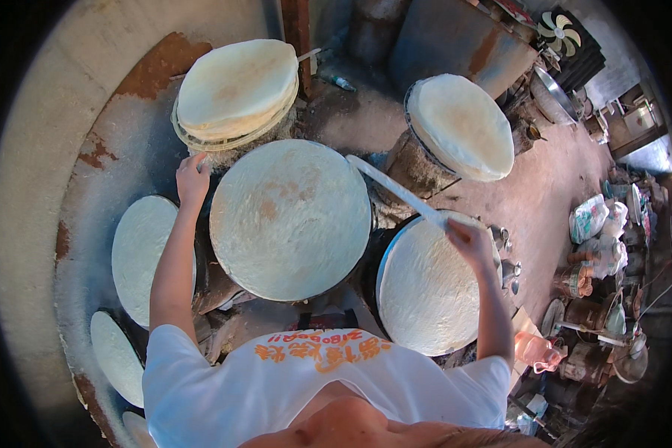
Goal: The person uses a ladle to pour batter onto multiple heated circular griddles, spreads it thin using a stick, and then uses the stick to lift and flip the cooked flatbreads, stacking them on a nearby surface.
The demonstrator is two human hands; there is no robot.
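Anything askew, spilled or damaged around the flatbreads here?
Nothing spilled. The wall at the left has flaked patches showing rusty brown. The flatbreads lie flat on their pans; the right hand holds a long flat stick over them.

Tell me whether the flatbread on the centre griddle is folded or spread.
Spread: the flatbread lies flat, covering the whole round griddle.

Bagged goods and a printed shirt

Two bulging plastic bags [588, 218], white with green and red print, stand on the earthen floor to the right of the nearest round griddle [425, 295]; a second pair [611, 257] sits just behind them. Below the griddle, orange lettering [321, 349] runs across the back of the person's white shirt [224, 388].
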